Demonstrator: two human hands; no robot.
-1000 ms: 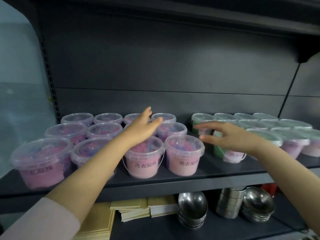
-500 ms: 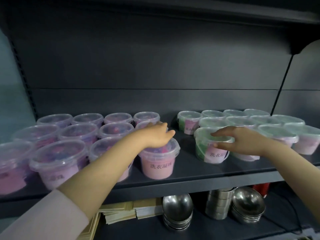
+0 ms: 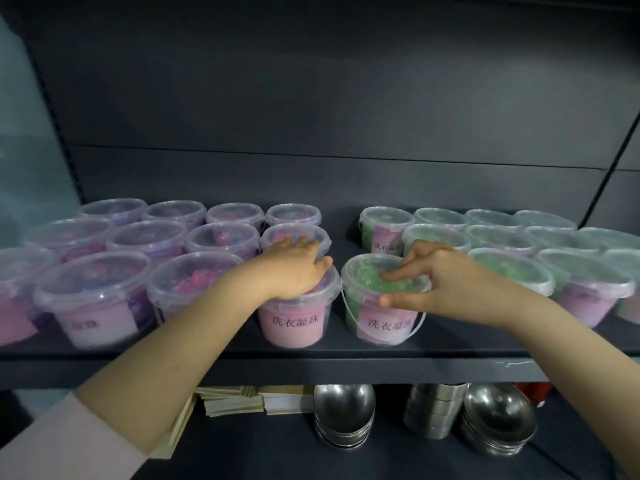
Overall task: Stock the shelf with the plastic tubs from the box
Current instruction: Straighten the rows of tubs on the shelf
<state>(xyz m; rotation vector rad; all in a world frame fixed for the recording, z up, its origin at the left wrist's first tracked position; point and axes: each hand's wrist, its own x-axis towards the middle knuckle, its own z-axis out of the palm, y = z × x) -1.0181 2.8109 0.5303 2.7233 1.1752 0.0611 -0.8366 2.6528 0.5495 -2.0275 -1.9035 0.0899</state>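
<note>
- Shelf (image 3: 433,355): dark metal, tubs stand on it in two blocks with a gap between them.
- Left block, pink/purple tubs (image 3: 145,237): I count 12 — 4 in the back row, 4 in the middle, 4 in front. The far-left front one is cut by the frame edge and blurred, so the count may be off by one.
- Contents there: pink and purple pieces under clear lids, too soft to tell the shape.
- Left hand (image 3: 291,271): lies palm-down on the lid of the front pink tub (image 3: 294,320), fingers spread flat and reaching onto the tub behind; it presses rather than grips. The lid is mostly hidden under the hand.
- That tub sits at the shelf's front edge, just beside the green tub (image 3: 381,306), not quite touching.
- Right hand (image 3: 440,285): pinches the green tub's rim, thumb on the side wall, fingertips on the lid. The bail handle hangs down in front.
- Green tub: green pieces inside, pink label with Chinese print.
- Right block, green-lidded tubs (image 3: 502,233): about 12 visible; the right-most ones are cut off.
- Lower shelf: flat yellowish packs (image 3: 235,400), 2 stacks of steel bowls (image 3: 343,414), 1 stack of steel tins (image 3: 436,407); something red behind, unclear.
</note>
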